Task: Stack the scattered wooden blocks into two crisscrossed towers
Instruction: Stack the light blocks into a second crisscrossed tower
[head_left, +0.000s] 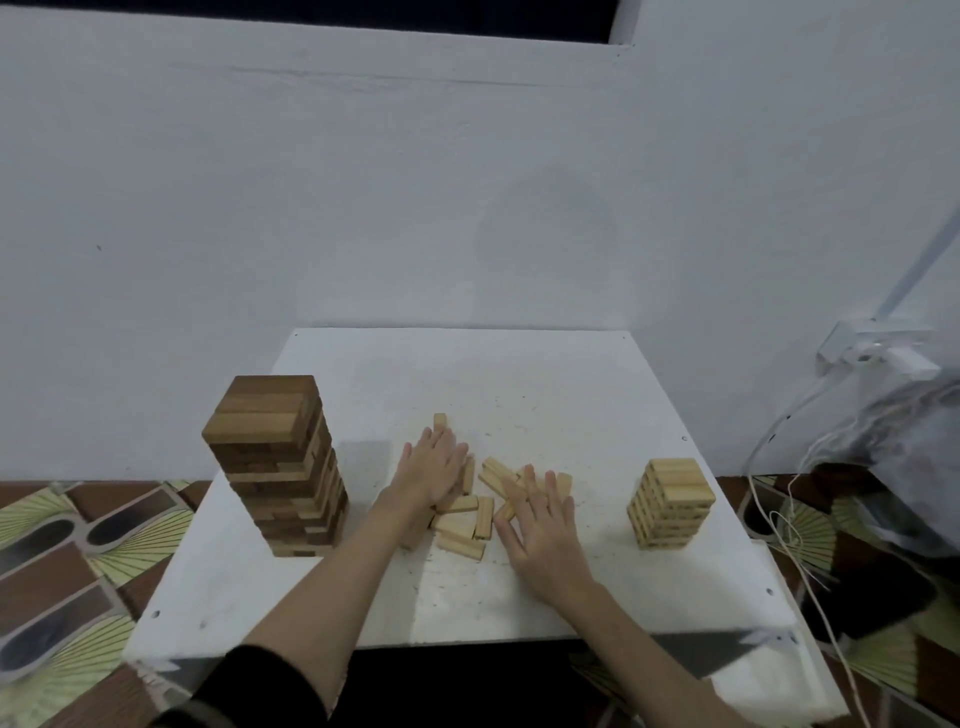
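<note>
A: Both hands flat?
B: Yes, left hand (434, 465) and right hand (540, 525) lie fingers-straight on the loose blocks (462, 519) mid-table (571, 395), gripping none.
A: Towers?
B: Dark tower (280, 467) left edge, pale tower (670, 501) right edge.

I note a white desk (597, 395), scuffed. Left tower (280, 467) mixes dark and light brown blocks; right tower (671, 503) and loose blocks (462, 519) pale tan. Floor (67, 545) patterned brown, green-yellow fans. Wall (363, 208) pale grey-blue.
</note>
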